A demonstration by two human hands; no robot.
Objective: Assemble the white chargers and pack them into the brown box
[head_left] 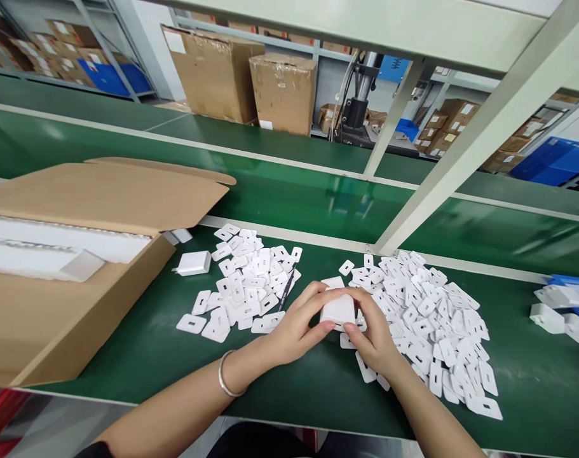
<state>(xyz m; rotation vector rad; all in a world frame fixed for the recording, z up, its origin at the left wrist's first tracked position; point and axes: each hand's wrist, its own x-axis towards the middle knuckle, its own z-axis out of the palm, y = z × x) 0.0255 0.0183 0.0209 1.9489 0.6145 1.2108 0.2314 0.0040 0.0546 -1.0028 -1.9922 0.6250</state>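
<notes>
Both of my hands are closed around a white power adapter (pixel 337 310), held just above the green bench. My left hand (pixel 302 324) grips its left side, with the thumb low and the fingers over the top. From the right, my right hand (pixel 372 331) pinches the same adapter. White plates with a rectangular slot lie in two heaps, a left pile (pixel 246 280) and a larger right pile (pixel 427 312) beside my right hand. A slim black tool (pixel 286 291) rests on the left pile. Another white adapter (pixel 194 263) with prongs lies further left.
An open cardboard box (pixel 103 312) with white pieces inside stands at the left. More white adapters (pixel 556 312) sit by a blue tray at the right edge. A pale metal post (pixel 461 146) slants up behind the right pile. Large cartons (pixel 282 92) stand beyond the green partition.
</notes>
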